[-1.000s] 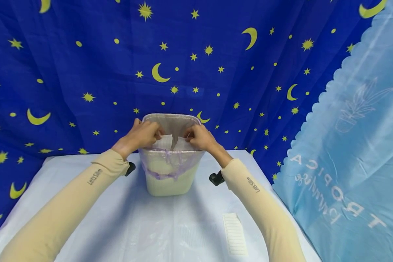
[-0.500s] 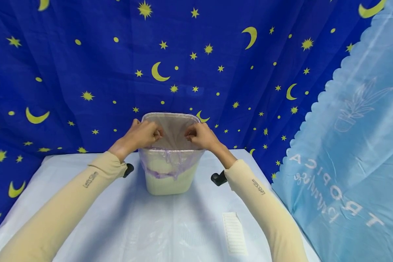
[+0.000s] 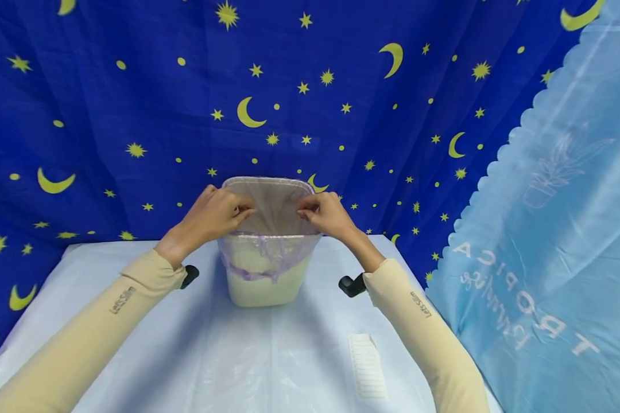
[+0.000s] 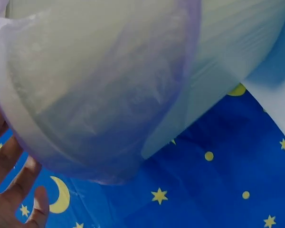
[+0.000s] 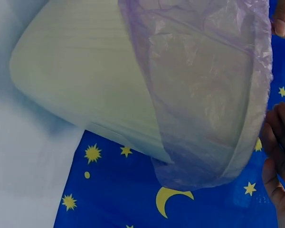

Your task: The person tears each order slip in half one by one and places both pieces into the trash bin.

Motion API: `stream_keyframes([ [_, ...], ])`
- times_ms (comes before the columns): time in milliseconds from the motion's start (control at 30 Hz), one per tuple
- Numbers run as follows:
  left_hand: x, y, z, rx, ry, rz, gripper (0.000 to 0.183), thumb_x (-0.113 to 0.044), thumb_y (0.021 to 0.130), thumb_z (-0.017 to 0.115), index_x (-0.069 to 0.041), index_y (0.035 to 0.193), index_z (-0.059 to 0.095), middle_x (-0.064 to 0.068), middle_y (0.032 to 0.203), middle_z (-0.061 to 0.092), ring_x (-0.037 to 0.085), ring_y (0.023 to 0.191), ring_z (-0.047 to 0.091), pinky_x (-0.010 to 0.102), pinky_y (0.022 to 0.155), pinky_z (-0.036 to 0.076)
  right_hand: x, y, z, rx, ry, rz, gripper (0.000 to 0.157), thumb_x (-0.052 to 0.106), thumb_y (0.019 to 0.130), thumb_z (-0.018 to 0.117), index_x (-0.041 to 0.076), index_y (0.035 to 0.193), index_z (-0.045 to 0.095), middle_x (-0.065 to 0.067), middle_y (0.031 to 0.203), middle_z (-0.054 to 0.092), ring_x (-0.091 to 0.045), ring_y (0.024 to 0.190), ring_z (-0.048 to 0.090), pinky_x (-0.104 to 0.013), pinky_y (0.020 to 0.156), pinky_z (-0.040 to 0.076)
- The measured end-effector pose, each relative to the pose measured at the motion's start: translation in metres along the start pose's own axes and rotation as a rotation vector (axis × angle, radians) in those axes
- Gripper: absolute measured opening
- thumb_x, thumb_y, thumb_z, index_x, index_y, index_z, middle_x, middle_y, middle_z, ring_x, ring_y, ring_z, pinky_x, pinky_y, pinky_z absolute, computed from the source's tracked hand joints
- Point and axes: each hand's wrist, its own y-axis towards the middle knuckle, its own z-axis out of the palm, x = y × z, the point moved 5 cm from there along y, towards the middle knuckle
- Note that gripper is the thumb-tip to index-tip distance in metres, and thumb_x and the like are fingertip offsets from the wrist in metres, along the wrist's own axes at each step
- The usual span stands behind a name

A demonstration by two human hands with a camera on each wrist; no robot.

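A cream wastebasket (image 3: 263, 289) stands upright against the curtain, lined with a thin purple plastic bag (image 3: 291, 261) folded over its rim. My left hand (image 3: 214, 213) is above the left side of the opening, holding nothing. In the left wrist view, the fingers of that left hand (image 4: 14, 183) are spread beside the bag-covered rim. My right hand (image 3: 330, 215) is above the right side, also holding nothing. The right wrist view shows the fingers of this right hand (image 5: 279, 152) loosely bent near the rim. The bottom of the bin is hidden.
A lined paper strip (image 3: 368, 366) lies on the white-covered table (image 3: 227, 361), right of the middle. A blue curtain (image 3: 150, 115) with yellow moons and stars hangs behind the bin. Light blue cloth (image 3: 537, 229) hangs along the right side.
One second ago each hand held a piece of white paper over the bin; half a second ago both pieces had dropped out of sight inside. Since then the hands have risen slightly and drawn apart.
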Motion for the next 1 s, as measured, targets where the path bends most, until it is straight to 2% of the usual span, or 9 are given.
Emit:
stream_keyframes([
  [200, 0.005, -0.011, -0.010, -0.066, 0.015, 0.043, 0.011, -0.015, 0.091, 0.069, -0.009, 0.085, 0.077, 0.001, 0.074, 0.070, 0.015, 0.062, 0.053, 0.036, 0.065, 0.039, 0.000, -0.007, -0.004, 0.007, -0.002, 0.019, 0.010, 0.004, 0.091, 0.065, 0.001, 0.091, 0.075, -0.009, 0.084, 0.072, -0.015, 0.070, 0.059, -0.023, 0.059, 0.049],
  [367, 0.008, -0.026, -0.012, -0.096, 0.051, 0.042, 0.010, -0.014, 0.090, 0.069, -0.006, 0.089, 0.075, 0.007, 0.082, 0.071, 0.024, 0.073, 0.055, 0.039, 0.065, 0.040, -0.007, -0.019, -0.006, -0.003, 0.028, 0.042, 0.010, 0.006, 0.091, 0.067, 0.000, 0.093, 0.075, -0.010, 0.087, 0.072, -0.017, 0.069, 0.061, -0.024, 0.058, 0.050],
  [567, 0.029, -0.047, -0.018, -0.148, 0.041, -0.042, 0.009, -0.012, 0.091, 0.068, -0.004, 0.095, 0.070, 0.011, 0.088, 0.068, 0.031, 0.085, 0.060, 0.048, 0.071, 0.044, -0.017, -0.028, -0.013, -0.102, 0.016, 0.022, 0.014, 0.005, 0.089, 0.068, 0.000, 0.102, 0.072, -0.011, 0.087, 0.072, -0.019, 0.073, 0.064, -0.030, 0.064, 0.053],
  [733, 0.040, -0.064, -0.015, -0.121, 0.021, -0.128, 0.015, -0.017, 0.093, 0.066, -0.005, 0.102, 0.067, 0.012, 0.094, 0.068, 0.031, 0.089, 0.060, 0.048, 0.073, 0.044, -0.028, -0.037, -0.013, -0.154, -0.008, 0.024, 0.015, 0.005, 0.089, 0.069, 0.000, 0.102, 0.073, -0.010, 0.085, 0.071, -0.020, 0.077, 0.064, -0.041, 0.071, 0.054],
  [833, 0.039, -0.072, -0.011, -0.131, -0.005, -0.125, 0.014, -0.018, 0.093, 0.067, -0.006, 0.099, 0.069, 0.011, 0.095, 0.069, 0.031, 0.090, 0.062, 0.050, 0.078, 0.046, -0.032, -0.045, -0.011, -0.173, -0.007, 0.029, 0.014, 0.006, 0.089, 0.068, 0.001, 0.101, 0.073, -0.009, 0.087, 0.072, -0.020, 0.079, 0.065, -0.040, 0.072, 0.054],
  [933, 0.035, -0.078, -0.007, -0.170, -0.018, -0.104, 0.012, -0.017, 0.092, 0.068, -0.006, 0.096, 0.069, 0.010, 0.092, 0.070, 0.029, 0.085, 0.062, 0.048, 0.074, 0.048, -0.034, -0.052, -0.009, -0.196, 0.006, 0.030, 0.015, 0.006, 0.089, 0.068, 0.002, 0.104, 0.073, -0.010, 0.089, 0.071, -0.020, 0.081, 0.064, -0.037, 0.071, 0.053],
  [1000, 0.034, -0.082, -0.003, -0.187, -0.026, -0.113, 0.014, -0.017, 0.092, 0.068, -0.005, 0.099, 0.067, 0.011, 0.091, 0.069, 0.029, 0.084, 0.062, 0.047, 0.072, 0.047, -0.034, -0.056, -0.009, -0.217, 0.019, 0.027, 0.019, 0.006, 0.090, 0.068, 0.001, 0.108, 0.071, -0.011, 0.091, 0.070, -0.021, 0.082, 0.064, -0.038, 0.071, 0.053],
])
